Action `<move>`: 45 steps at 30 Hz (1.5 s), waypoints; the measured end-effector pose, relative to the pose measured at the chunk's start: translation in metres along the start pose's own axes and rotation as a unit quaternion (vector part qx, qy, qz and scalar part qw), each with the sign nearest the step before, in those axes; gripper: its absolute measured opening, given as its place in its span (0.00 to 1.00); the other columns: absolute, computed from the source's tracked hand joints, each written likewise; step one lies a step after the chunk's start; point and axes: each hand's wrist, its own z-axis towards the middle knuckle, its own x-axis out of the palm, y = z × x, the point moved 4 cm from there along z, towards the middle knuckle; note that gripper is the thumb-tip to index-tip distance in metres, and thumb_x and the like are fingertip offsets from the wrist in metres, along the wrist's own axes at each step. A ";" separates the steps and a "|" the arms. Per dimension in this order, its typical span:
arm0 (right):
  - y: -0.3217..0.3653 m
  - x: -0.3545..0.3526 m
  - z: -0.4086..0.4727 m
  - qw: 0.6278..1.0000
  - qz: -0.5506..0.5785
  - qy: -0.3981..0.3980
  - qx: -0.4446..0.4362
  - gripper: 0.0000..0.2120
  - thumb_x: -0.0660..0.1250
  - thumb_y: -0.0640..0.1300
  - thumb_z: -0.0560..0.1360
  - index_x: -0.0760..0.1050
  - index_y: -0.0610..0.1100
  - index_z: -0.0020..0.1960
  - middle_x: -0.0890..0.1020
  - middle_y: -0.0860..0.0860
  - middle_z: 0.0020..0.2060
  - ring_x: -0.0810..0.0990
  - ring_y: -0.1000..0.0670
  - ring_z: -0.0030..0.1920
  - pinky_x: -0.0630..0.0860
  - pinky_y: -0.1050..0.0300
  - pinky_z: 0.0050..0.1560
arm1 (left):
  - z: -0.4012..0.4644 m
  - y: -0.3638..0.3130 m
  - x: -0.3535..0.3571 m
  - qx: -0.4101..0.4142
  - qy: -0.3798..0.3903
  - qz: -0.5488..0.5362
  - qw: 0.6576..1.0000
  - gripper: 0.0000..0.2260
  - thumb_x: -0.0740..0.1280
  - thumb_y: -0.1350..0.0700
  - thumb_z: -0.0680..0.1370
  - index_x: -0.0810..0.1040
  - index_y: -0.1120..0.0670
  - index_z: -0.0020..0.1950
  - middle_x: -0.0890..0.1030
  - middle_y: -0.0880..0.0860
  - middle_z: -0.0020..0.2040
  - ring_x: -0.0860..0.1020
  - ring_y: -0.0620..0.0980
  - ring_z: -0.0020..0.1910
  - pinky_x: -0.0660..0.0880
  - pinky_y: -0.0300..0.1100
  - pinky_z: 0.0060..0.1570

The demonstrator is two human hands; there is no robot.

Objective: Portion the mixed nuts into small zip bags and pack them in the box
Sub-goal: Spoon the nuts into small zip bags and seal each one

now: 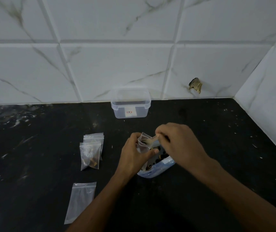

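My left hand (pixel 133 156) holds a small clear zip bag (pixel 144 141) upright, mouth open, above a tub of mixed nuts (pixel 159 168). My right hand (pixel 177 143) pinches a pale nut piece (pixel 152 140) at the bag's mouth. To the left lie filled small zip bags (pixel 90 154), stacked and overlapping. An empty flat zip bag (pixel 81 201) lies nearer me. A clear plastic box (pixel 130 104) stands open by the wall.
The black counter (pixel 217 139) is speckled with white marks. A tiled wall runs behind and at the right corner, with a chipped hole (pixel 195 85) in one tile.
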 end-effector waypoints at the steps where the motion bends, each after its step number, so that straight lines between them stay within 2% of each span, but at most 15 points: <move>1: 0.006 0.004 -0.002 0.998 -0.041 0.005 -0.043 0.03 0.65 0.40 0.77 0.77 0.44 0.50 0.78 0.49 0.43 0.75 0.54 0.39 0.72 0.62 0.39 | 0.000 0.000 0.000 0.001 -0.005 -0.004 1.000 0.25 0.77 0.47 0.68 0.70 0.42 0.59 0.78 0.44 0.56 0.76 0.41 0.56 0.74 0.37 0.53; 4: 0.009 0.012 -0.006 0.985 -0.106 0.005 -0.137 0.07 0.74 0.36 0.67 0.78 0.43 0.41 0.77 0.49 0.34 0.72 0.54 0.29 0.66 0.66 0.27 | 0.000 0.002 -0.001 0.001 -0.014 -0.018 1.000 0.26 0.77 0.48 0.67 0.71 0.46 0.62 0.79 0.45 0.57 0.77 0.42 0.57 0.74 0.37 0.54; 7: 0.004 0.004 -0.008 0.985 -0.077 -0.036 -0.147 0.01 0.68 0.39 0.72 0.78 0.43 0.43 0.78 0.48 0.36 0.75 0.52 0.31 0.76 0.56 0.30 | -0.002 0.002 -0.004 0.004 -0.022 -0.034 0.999 0.26 0.77 0.43 0.66 0.71 0.43 0.60 0.78 0.45 0.57 0.77 0.42 0.57 0.75 0.38 0.53; 9: -0.004 -0.015 -0.010 0.991 0.000 -0.105 -0.083 0.06 0.63 0.41 0.75 0.79 0.43 0.46 0.79 0.50 0.38 0.77 0.52 0.35 0.77 0.59 0.36 | -0.003 0.004 -0.009 0.003 -0.027 -0.031 0.999 0.25 0.76 0.41 0.66 0.71 0.39 0.58 0.78 0.44 0.57 0.77 0.42 0.56 0.75 0.39 0.52; 12: -0.037 -0.029 -0.012 0.982 0.085 -0.160 0.044 0.05 0.66 0.40 0.76 0.80 0.45 0.48 0.80 0.55 0.36 0.78 0.57 0.35 0.75 0.66 0.39 | -0.008 0.008 -0.024 -0.002 -0.028 -0.019 0.999 0.21 0.77 0.44 0.68 0.69 0.34 0.54 0.77 0.44 0.57 0.77 0.41 0.56 0.74 0.37 0.51; 15: -0.077 0.001 -0.015 0.980 0.071 -0.096 0.157 0.05 0.66 0.39 0.76 0.80 0.46 0.46 0.79 0.56 0.34 0.79 0.58 0.34 0.79 0.60 0.39 | -0.016 0.017 -0.036 -0.008 -0.029 -0.001 1.000 0.21 0.76 0.42 0.69 0.68 0.32 0.54 0.76 0.44 0.58 0.75 0.42 0.57 0.75 0.42 0.54; 18: -0.096 0.045 -0.020 0.980 0.042 -0.032 0.191 0.05 0.65 0.39 0.77 0.79 0.45 0.46 0.81 0.52 0.37 0.79 0.58 0.36 0.76 0.64 0.37 | -0.022 0.025 -0.038 -0.019 -0.020 0.006 1.000 0.21 0.76 0.43 0.69 0.68 0.33 0.56 0.75 0.44 0.59 0.74 0.42 0.58 0.74 0.40 0.53; 20: -0.099 0.063 -0.021 0.980 0.044 -0.037 0.191 0.06 0.64 0.39 0.77 0.79 0.44 0.44 0.81 0.51 0.37 0.79 0.57 0.36 0.75 0.64 0.36 | -0.024 0.032 -0.035 -0.028 -0.008 0.001 1.000 0.24 0.75 0.41 0.68 0.69 0.37 0.61 0.75 0.45 0.60 0.74 0.42 0.59 0.75 0.43 0.56; 23: -0.096 0.078 -0.020 0.977 0.065 -0.059 0.195 0.06 0.64 0.38 0.78 0.78 0.44 0.46 0.80 0.50 0.37 0.80 0.55 0.38 0.79 0.59 0.40 | -0.025 0.037 -0.029 -0.047 0.016 -0.023 0.998 0.32 0.73 0.35 0.63 0.70 0.40 0.64 0.75 0.45 0.62 0.75 0.42 0.61 0.76 0.47 0.59; 27: -0.092 0.089 -0.018 0.966 0.130 -0.051 0.219 0.07 0.63 0.38 0.79 0.79 0.42 0.46 0.81 0.48 0.37 0.82 0.52 0.36 0.81 0.53 0.39 | -0.024 0.038 -0.023 -0.058 0.038 -0.057 0.996 0.31 0.73 0.35 0.62 0.70 0.38 0.63 0.75 0.45 0.63 0.76 0.44 0.61 0.77 0.51 0.60; 30: -0.089 0.098 -0.017 0.954 0.178 -0.016 0.241 0.08 0.63 0.39 0.79 0.80 0.43 0.45 0.81 0.49 0.36 0.82 0.55 0.35 0.81 0.59 0.37 | -0.023 0.037 -0.020 -0.065 0.049 -0.066 0.994 0.31 0.74 0.36 0.63 0.70 0.39 0.63 0.76 0.45 0.63 0.76 0.45 0.61 0.78 0.51 0.59; 36: -0.084 0.115 -0.012 0.915 0.268 0.021 0.302 0.08 0.63 0.39 0.79 0.80 0.45 0.49 0.81 0.50 0.36 0.80 0.58 0.30 0.73 0.69 0.27 | -0.022 0.034 -0.022 -0.065 0.062 -0.069 0.994 0.23 0.76 0.50 0.71 0.71 0.39 0.62 0.76 0.44 0.61 0.77 0.44 0.61 0.78 0.47 0.58; 40: -0.091 0.113 -0.015 0.885 0.314 0.032 0.343 0.07 0.64 0.38 0.79 0.81 0.43 0.47 0.83 0.46 0.36 0.80 0.55 0.31 0.75 0.65 0.29 | -0.023 0.038 -0.024 -0.071 0.058 -0.064 0.994 0.24 0.76 0.45 0.69 0.71 0.38 0.62 0.77 0.45 0.61 0.77 0.45 0.61 0.78 0.48 0.58; 43: -0.098 0.104 -0.020 0.872 0.327 0.024 0.363 0.08 0.64 0.38 0.78 0.80 0.44 0.44 0.84 0.45 0.37 0.80 0.53 0.31 0.75 0.63 0.29 | -0.025 0.035 -0.028 -0.068 0.045 -0.045 0.996 0.24 0.76 0.46 0.70 0.70 0.37 0.62 0.77 0.44 0.61 0.77 0.44 0.60 0.77 0.40 0.54; 45: -0.103 0.097 -0.023 0.858 0.348 0.024 0.378 0.07 0.64 0.38 0.78 0.80 0.43 0.47 0.83 0.44 0.40 0.80 0.52 0.33 0.75 0.62 0.30 | -0.026 0.030 -0.032 -0.057 0.027 -0.031 0.998 0.23 0.76 0.47 0.71 0.69 0.38 0.62 0.76 0.43 0.60 0.77 0.43 0.58 0.76 0.37 0.51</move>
